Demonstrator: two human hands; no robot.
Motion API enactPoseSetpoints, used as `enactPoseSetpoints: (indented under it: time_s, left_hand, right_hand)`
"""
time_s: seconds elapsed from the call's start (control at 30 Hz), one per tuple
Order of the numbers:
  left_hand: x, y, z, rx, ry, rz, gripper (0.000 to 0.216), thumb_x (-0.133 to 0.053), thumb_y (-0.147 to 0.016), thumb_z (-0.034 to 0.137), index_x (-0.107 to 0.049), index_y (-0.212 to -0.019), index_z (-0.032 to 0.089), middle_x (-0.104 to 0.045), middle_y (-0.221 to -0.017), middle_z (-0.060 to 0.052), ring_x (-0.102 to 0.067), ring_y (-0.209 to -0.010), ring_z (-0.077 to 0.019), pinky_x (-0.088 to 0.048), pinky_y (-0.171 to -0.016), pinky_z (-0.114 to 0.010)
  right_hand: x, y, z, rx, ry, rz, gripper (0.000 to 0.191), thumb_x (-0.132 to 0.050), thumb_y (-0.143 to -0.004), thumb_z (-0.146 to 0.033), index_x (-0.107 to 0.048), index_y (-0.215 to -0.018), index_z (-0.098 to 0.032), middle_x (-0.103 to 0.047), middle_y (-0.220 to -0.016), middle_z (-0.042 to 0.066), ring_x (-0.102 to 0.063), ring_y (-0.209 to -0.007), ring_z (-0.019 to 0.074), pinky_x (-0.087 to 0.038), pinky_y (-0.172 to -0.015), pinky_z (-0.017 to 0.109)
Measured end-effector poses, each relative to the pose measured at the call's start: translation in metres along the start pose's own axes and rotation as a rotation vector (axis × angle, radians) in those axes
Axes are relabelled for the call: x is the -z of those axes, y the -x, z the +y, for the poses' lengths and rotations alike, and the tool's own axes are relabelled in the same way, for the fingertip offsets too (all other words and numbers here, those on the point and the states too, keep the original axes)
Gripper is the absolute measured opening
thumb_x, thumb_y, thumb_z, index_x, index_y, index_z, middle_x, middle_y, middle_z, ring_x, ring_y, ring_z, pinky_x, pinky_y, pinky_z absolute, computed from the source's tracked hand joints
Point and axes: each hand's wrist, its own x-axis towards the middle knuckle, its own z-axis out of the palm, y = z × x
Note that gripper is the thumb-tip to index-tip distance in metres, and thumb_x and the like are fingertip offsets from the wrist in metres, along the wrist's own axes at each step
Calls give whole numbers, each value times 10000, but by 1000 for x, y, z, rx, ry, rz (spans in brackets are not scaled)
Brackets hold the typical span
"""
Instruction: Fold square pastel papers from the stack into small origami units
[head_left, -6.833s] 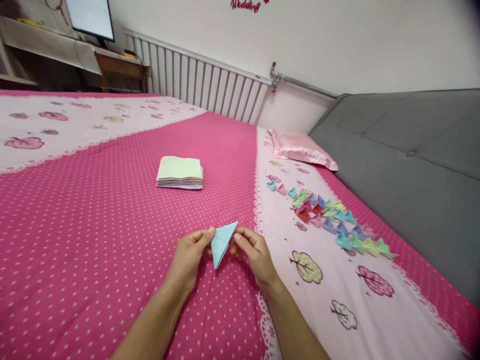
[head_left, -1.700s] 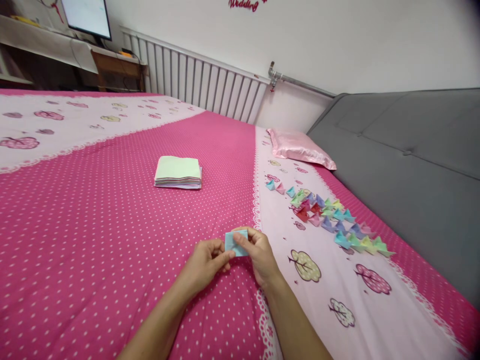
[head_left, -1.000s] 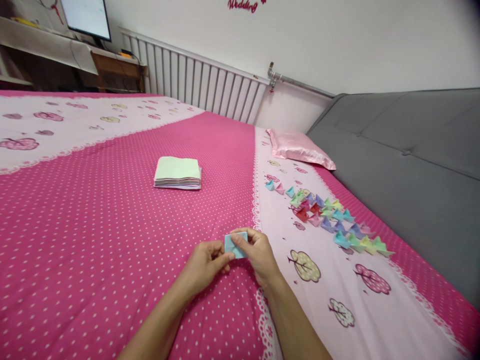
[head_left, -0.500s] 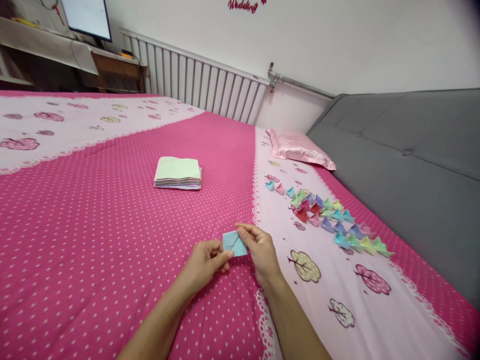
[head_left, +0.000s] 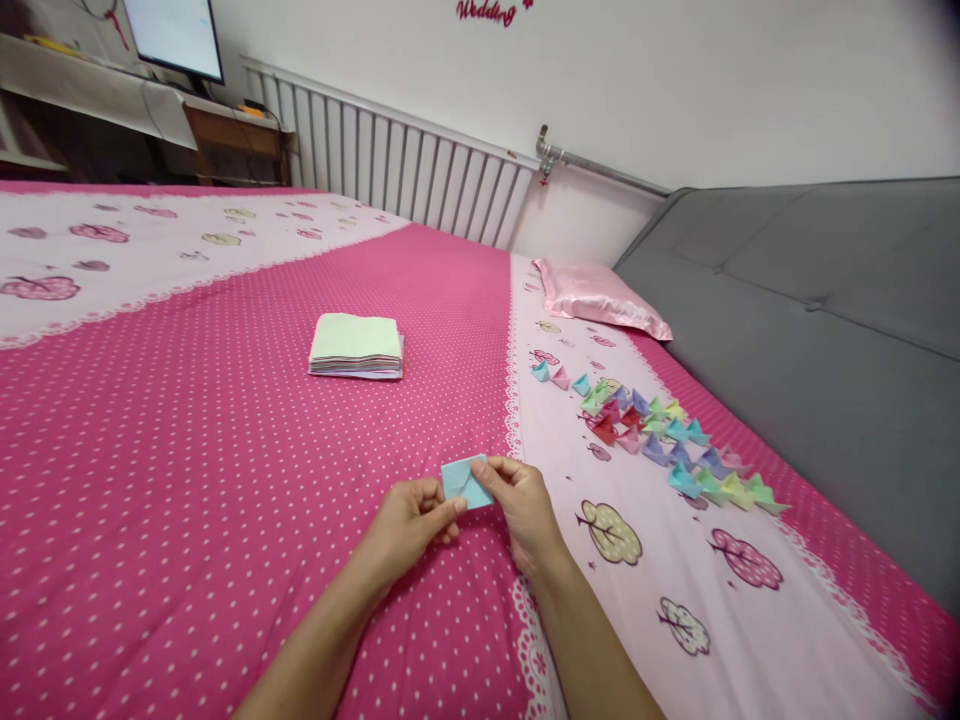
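Observation:
A small folded square of light blue paper is held just above the pink bedspread. My left hand pinches its lower left corner, the thumb lying on top. On the paper's right side, my right hand grips it with the thumb over the upper edge and the fingers behind. A diagonal crease shows on the paper's face. To the right of my hands, several folded paper boats in blue, green, red, yellow, pink and purple stand in rows.
A stack of coloured paper sheets, pale green on top, lies farther forward on the bed. A pink pillow rests near the grey headboard. Behind the bed are a white radiator and a desk with a monitor.
My right thumb and fingers have shifted their grip on the blue paper, the fingers now tucked behind it. The paper has tilted slightly and moved a little left. My left hand stays nearly still.

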Motion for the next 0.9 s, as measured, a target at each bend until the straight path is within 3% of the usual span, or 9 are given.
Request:
enactPoseSetpoints:
  time_s: [0.13,0.37,0.9]
  left_hand:
    - [0,2,2,-35,-12,-45,300,-610,-686,400,-612,-720,102,-589,-575,-13,-483,-495,-90,-352,-502,-218]
    - [1,2,3,12,-62,-43,306,-602,-699,396,-636,-625,101,-631,-566,-55,-547,-505,-119,-417,-536,-238]
    - [1,5,4,142,33,-100,313,-649,-670,390,-652,-669,78,-684,-621,-112,-611,-520,-143,-478,-556,-262]
  right_hand:
    - [-2,1,0,36,45,-1,201,-697,-644,-329,-670,-641,-130,-594,-544,-16,-476,-492,84,-385,-502,211]
    - [-8,6,1,81,117,-45,207,-671,-671,-336,-671,-625,-134,-577,-530,-14,-463,-491,92,-366,-486,209]
    - [-8,5,2,116,106,63,201,-672,-664,-338,-660,-624,-141,-553,-525,-26,-443,-495,93,-359,-493,220]
